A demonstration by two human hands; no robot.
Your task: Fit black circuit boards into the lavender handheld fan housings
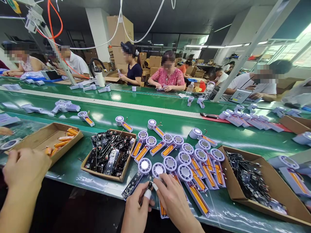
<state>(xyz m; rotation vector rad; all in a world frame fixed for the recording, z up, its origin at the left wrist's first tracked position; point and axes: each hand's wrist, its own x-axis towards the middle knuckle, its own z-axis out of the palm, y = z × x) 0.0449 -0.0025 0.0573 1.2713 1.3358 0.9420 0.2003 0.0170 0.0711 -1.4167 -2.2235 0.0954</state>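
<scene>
My left hand (139,204) pinches a small black circuit board (149,185) at the table's front edge, a white cover on one fingertip. Close on its right, my right hand (171,197) has its fingers bent together at the board's upper end; what they grip is too small to make out. Beneath and behind my hands lies a purple fan unit (158,169) with an orange battery in its handle, partly hidden. Left of it rests another fan unit (144,165) with a black board (132,185) along its handle. Many similar units (184,172) lie behind and to the right.
A box of circuit boards (84,165) stands left, another (279,191) right. At far left, another person's hand (26,165) is by a box of orange batteries (36,134). Beyond the green conveyor (104,113), several people sit working.
</scene>
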